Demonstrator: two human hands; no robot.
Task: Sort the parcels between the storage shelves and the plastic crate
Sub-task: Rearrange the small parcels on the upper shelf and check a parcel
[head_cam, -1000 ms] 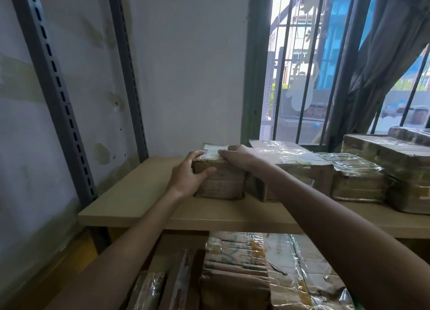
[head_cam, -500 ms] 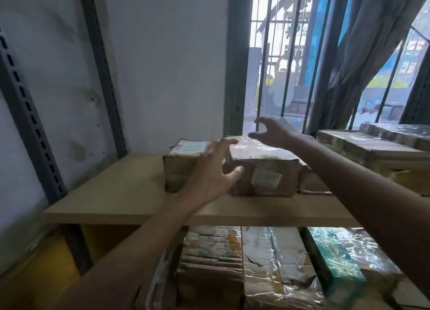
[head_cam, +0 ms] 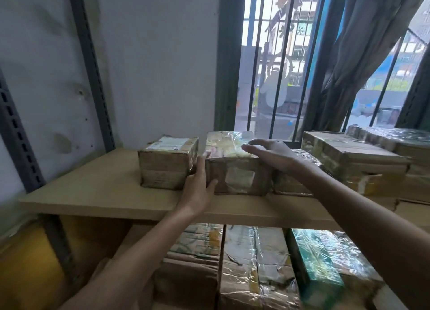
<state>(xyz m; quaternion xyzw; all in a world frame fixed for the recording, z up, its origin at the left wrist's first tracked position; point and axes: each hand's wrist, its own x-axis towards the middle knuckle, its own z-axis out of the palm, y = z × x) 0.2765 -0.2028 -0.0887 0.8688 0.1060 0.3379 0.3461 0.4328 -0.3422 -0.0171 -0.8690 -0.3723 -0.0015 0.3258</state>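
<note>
My left hand [head_cam: 197,188] lies against the left face of the film-wrapped parcel [head_cam: 237,177], fingers straight, thumb on its near face. My right hand [head_cam: 272,156] hovers spread over its top right edge. The parcel stands on the wooden shelf [head_cam: 104,193], just right of a labelled parcel [head_cam: 165,167].
</note>
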